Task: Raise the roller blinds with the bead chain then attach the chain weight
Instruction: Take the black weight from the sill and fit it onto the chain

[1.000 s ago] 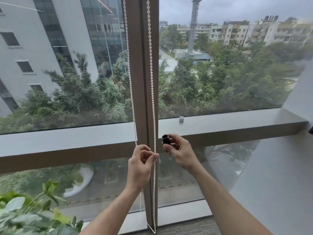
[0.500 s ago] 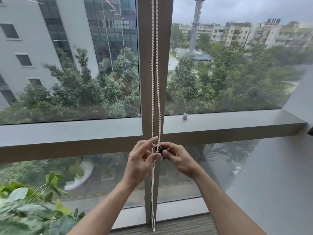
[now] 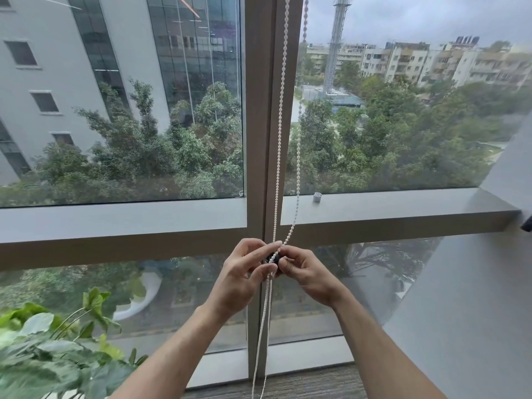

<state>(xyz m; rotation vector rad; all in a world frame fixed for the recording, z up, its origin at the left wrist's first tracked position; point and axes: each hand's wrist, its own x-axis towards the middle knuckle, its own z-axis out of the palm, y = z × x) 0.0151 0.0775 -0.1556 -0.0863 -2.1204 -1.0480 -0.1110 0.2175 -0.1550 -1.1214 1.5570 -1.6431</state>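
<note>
Black weight (image 3: 273, 259) btwn both hands' fingertips (image 3: 280, 264), at bead chain (image 3: 278, 156).

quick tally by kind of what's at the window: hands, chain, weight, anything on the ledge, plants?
Hands: 2, left hand and right hand
Bead chain: 1, two strands hanging
Black chain weight: 1, mostly hidden between the fingers
Small grey cap on the ledge: 1
Potted plant: 1
Total: 6

No readable text, label, brand or number shows anywhere. The buildings (image 3: 86, 82) outside carry no legible signs (too far and soft), and the sill (image 3: 388, 205) is blank.
</note>
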